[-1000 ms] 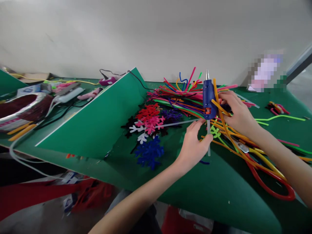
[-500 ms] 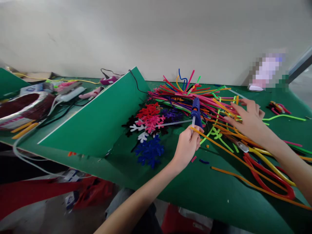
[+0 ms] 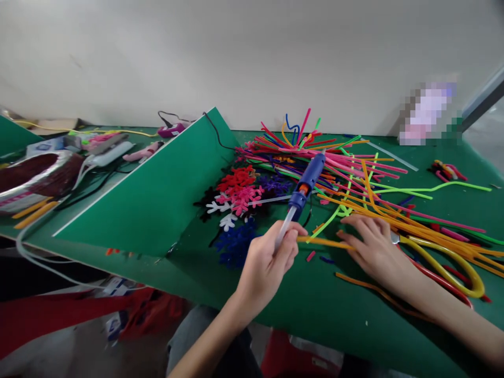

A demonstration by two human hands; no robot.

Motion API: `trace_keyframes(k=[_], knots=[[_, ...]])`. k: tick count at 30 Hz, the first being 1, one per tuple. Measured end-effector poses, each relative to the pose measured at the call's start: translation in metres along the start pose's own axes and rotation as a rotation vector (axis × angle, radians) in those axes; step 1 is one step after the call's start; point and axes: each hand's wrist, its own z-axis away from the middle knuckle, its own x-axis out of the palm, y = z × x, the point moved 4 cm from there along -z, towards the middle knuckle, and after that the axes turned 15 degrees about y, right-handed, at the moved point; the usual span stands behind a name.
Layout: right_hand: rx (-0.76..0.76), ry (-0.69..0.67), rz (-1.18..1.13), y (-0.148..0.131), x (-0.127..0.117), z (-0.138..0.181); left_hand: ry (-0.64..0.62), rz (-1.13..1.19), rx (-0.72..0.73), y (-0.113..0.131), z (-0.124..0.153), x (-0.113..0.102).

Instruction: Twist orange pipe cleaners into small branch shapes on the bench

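Observation:
My left hand (image 3: 268, 262) is closed around a blue glue gun (image 3: 309, 181); its nozzle points up and away, and its handle is mostly hidden. A clear glue stick (image 3: 285, 228) juts from its back over the hand. Between the same hand's fingers is the end of an orange pipe cleaner (image 3: 325, 242). My right hand (image 3: 374, 249) pinches this pipe cleaner further along, palm down; the part beyond is hidden. Scissors with yellow and red handles (image 3: 444, 262) lie partly under my right forearm. Loose orange pipe cleaners (image 3: 429, 241) lie behind the right hand.
A heap of mixed pipe cleaners (image 3: 299, 144) lies at the back. Left of the glue gun are fuzzy snowflake shapes (image 3: 238, 197) in several colours. A green board (image 3: 157, 189) stands slanted beside them. Further left are a power strip (image 3: 110, 155) and a foil-rimmed roll (image 3: 39, 173).
My left hand has moved left and nearer, with the glue gun tilting along. My right hand has come down and left from the heap onto the orange pipe cleaner. The view has shifted slightly.

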Motion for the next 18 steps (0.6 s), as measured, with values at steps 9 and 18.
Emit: trace_keyframes(k=[9, 18], knots=[[0.394, 0.243, 0.28, 0.018, -0.043, -0.006, 0.038, 0.144, -0.066, -0.002, 0.038, -0.047], [0.475, 0.126, -0.686, -0.057, -0.036, -0.03, -0.231, 0.246, -0.338, 0.001, 0.071, -0.017]])
